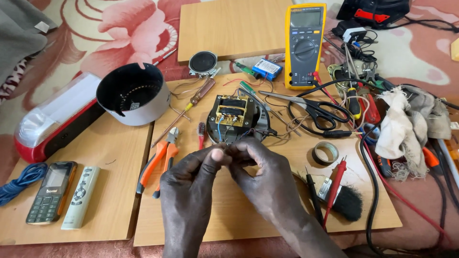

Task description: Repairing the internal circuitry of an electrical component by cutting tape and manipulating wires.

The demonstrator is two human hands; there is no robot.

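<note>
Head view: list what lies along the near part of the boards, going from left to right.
Blue wire coil → mobile phone → grey remote control → orange-handled pliers → left hand → right hand → red probe → black-bristled brush.

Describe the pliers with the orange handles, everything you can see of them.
The pliers lie flat on the middle wooden board, by its left edge. Two long orange grips, seemingly plastic or rubber, spread slightly apart and point down-left; short grey metal jaws point up-right and look about shut. The left hand is just to their right, not touching. A small red-handled tool lies beside the jaws.
</note>
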